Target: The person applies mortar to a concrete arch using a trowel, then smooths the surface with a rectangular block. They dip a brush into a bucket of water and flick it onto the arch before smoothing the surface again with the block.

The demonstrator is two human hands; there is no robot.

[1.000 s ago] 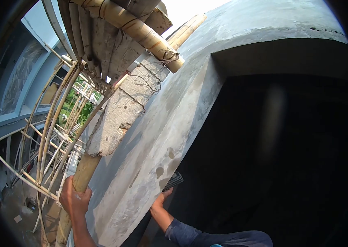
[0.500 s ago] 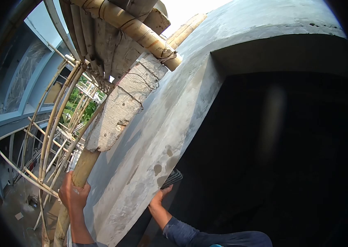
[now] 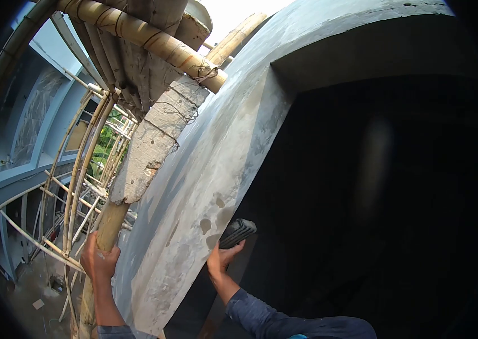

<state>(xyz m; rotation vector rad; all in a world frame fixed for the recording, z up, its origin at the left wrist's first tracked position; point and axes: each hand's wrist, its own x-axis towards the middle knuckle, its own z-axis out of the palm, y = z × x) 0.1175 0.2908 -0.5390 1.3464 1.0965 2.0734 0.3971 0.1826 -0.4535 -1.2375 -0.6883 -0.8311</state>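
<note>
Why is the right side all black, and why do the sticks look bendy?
In the head view, the dark recess sits in deep shadow while sunlight brightens the grey plastered wall; the sky is glared white; the fisheye lens curves the tan bamboo poles near the edge.

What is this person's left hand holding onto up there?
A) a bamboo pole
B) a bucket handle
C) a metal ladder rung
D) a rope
A: the left hand is wrapped around an upright bamboo pole of the scaffold, while the right hand holds a dark ribbed tool at the edge of the grey plastered wall.
</note>
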